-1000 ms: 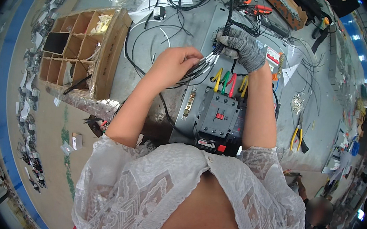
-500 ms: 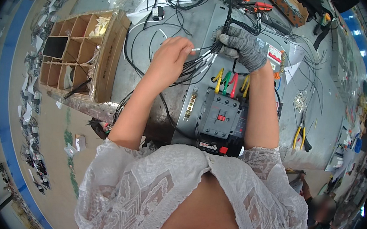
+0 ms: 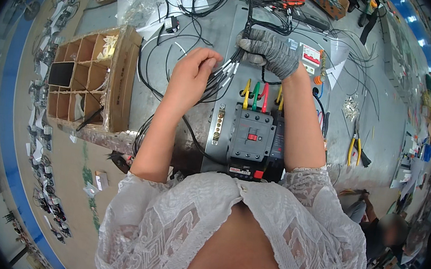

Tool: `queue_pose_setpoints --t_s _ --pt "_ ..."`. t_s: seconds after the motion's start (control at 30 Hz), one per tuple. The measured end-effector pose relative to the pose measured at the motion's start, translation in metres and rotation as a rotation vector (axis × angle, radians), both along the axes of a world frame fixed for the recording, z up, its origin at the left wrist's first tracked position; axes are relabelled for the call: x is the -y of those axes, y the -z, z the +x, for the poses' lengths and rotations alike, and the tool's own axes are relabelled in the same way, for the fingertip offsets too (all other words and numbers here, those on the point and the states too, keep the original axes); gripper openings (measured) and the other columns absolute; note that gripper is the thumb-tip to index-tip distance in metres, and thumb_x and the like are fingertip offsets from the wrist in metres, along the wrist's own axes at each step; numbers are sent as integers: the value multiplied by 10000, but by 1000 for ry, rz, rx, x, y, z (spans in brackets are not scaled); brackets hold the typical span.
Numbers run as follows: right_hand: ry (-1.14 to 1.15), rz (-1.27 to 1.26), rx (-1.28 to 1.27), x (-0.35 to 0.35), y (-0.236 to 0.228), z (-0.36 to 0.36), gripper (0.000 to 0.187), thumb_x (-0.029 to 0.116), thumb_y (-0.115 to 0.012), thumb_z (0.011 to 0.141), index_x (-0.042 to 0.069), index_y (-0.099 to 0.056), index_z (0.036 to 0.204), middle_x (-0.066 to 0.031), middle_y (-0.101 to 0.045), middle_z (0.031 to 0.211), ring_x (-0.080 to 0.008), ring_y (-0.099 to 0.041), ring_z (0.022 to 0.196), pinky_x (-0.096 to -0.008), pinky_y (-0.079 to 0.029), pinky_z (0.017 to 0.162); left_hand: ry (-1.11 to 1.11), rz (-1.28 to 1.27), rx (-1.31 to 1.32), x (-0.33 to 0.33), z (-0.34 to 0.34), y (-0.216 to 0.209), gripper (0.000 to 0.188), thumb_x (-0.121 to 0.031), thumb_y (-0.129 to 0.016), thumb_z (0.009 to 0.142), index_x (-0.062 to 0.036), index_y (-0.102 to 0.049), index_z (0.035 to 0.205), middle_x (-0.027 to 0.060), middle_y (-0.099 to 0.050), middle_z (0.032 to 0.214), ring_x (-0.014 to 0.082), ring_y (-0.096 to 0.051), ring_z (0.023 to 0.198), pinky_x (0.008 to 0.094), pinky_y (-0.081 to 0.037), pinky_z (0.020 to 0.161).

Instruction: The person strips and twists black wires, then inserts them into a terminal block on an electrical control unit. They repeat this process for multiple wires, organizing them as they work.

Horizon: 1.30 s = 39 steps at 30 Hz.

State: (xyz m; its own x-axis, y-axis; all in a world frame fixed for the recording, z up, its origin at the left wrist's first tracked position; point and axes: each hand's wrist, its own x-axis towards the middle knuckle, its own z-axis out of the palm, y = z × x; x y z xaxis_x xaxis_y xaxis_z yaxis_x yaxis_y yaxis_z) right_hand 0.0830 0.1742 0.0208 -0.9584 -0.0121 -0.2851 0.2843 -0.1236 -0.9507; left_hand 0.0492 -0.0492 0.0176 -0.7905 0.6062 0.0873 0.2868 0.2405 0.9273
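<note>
My right hand point(image 3: 274, 52), in a grey knitted glove, is closed round a bundle of black wires point(image 3: 247, 27). Below its fingers the wires fan out toward the lower left, and many carry white marker sleeves point(image 3: 226, 68). Just left of this fan is my bare left hand point(image 3: 192, 78), its fingers curled and thumb drawn in near the sleeves. Whatever those fingertips hold, if anything, is too small to make out. A dark grey contactor point(image 3: 252, 134) sits on the metal plate below, with yellow, green and red wires point(image 3: 255, 94) at its top.
A cardboard compartment box point(image 3: 121, 80) stands at the left. A brass terminal bar point(image 3: 219, 124) is beside the contactor. On the right are yellow-handled pliers point(image 3: 354, 149) and a small bag of metal parts point(image 3: 351, 108). Red-handled tools point(image 3: 292, 1) lie at the back. Another person point(image 3: 386, 231) is at lower right.
The view has shifted, so the bench appears a little further left. My left fingertips have come away from the white-sleeved wire end they were at. My right hand keeps its grip on the bundle.
</note>
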Motion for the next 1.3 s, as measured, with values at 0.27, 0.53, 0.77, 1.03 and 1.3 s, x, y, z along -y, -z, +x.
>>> queue_pose_setpoints --t_s 0.27,0.53,0.77,1.03,1.3 --pt "-34 68 -54 3 -9 1 264 323 -677 802 64 -625 810 30 -532 613 -31 -404 477 -197 -301 437 200 -90 143 -1 -9 -5 139 -53 -519 886 -4 -604 983 45 -616 805 115 -545 735 245 -431 678" --pt "-84 -21 -109 -5 1 -1 286 305 -580 883 37 -652 813 31 -537 605 -39 -402 475 -200 -303 429 65 -102 -165 -10 -26 -8 100 -75 -601 837 -39 -627 928 -10 -534 710 97 -467 742 249 -383 681" --pt "-3 49 -122 -1 -7 4 294 308 -577 886 41 -631 774 38 -504 578 -40 -383 467 -201 -288 415 24 -171 -719 -18 -20 -26 63 -71 -636 795 -64 -623 857 44 -535 717 204 -486 771 284 -372 686" --pt "-37 18 -96 -4 -2 0 270 290 -604 874 62 -598 729 18 -534 610 -44 -381 464 -203 -305 418 96 -40 -186 -24 -20 -9 47 -18 -585 849 -36 -584 893 21 -566 821 102 -527 667 250 -411 576" --pt "-66 4 -75 -5 5 -4 269 312 -579 888 85 -579 743 10 -574 640 -38 -397 472 -205 -322 424 134 75 387 -33 -14 -25 205 -70 -606 864 21 -525 1029 44 -584 851 86 -577 648 210 -464 590"
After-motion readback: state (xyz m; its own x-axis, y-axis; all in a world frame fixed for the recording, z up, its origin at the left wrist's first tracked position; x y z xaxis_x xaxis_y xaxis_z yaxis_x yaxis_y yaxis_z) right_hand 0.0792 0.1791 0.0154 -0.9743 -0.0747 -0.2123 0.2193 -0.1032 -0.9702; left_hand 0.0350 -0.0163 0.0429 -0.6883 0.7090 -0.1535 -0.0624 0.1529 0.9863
